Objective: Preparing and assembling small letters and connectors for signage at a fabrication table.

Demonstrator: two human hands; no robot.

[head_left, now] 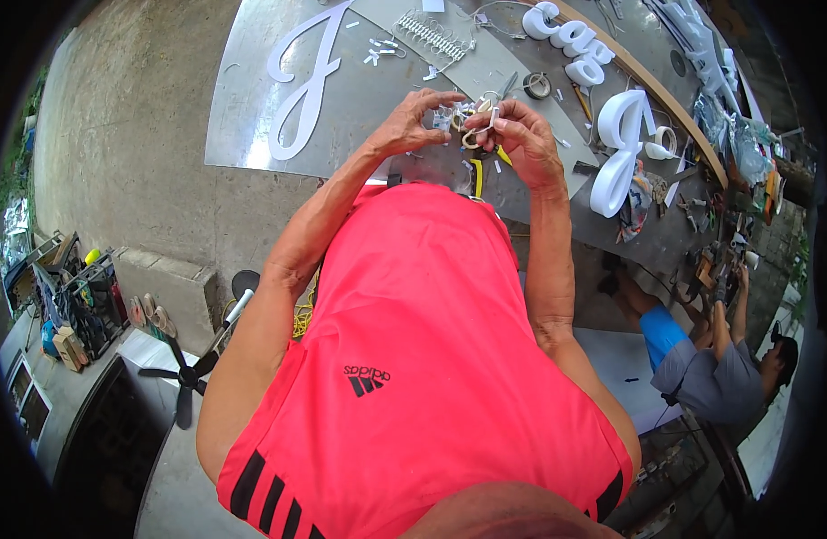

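My left hand is held over the near edge of the metal table, thumb and forefinger apart in a curve. Small clear and white pieces show between those fingers; whether they are touched, I cannot tell. Close by on the right, my right hand pinches a small white strip between thumb and fingertips. Cream-coloured loops, perhaps scissor handles, lie between the hands, partly hidden. Yellow-handled pliers rest below them at the table edge. A roll of tape sits just beyond my right hand.
A flat white script letter lies at the table's left. Thick white letters stand at the right, by a long wooden strip. A row of small wired modules lies at the back. Another person crouches at the lower right.
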